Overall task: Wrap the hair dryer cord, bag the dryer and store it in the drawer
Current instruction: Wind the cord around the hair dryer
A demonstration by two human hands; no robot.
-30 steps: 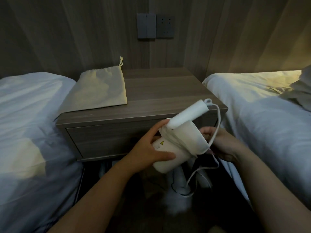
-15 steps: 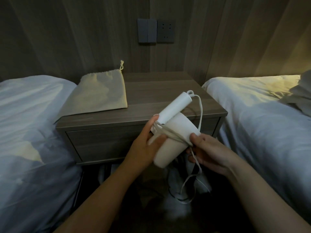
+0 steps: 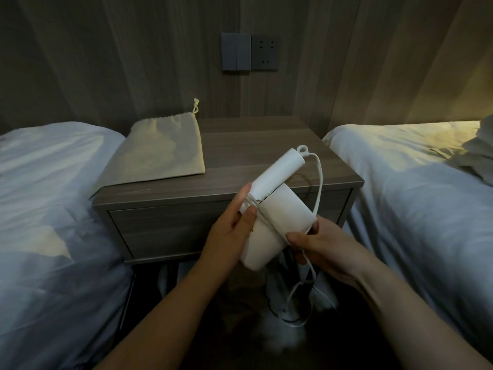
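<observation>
Wood panelling backs a nightstand (image 3: 266, 156), and before its closed drawer (image 3: 165, 231) the left hand (image 3: 226, 236) grips the white hair dryer (image 3: 280, 217), thumb and fingers curled round the body. The right hand (image 3: 325, 249) pinches the cord (image 3: 318, 182) against the barrel's lower edge, and the slack hangs toward the floor. The drawstring bag (image 3: 160, 153) lies flat on the nightstand's left side, well apart from the dryer.

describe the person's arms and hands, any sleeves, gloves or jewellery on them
Two bare hands and forearms. The left hand and right hand wear no gloves, and no rings show. The left forearm and right forearm are uncovered to the frame's edge: no sleeve, watch or bracelet shows. Dim light hides finer marks.
</observation>
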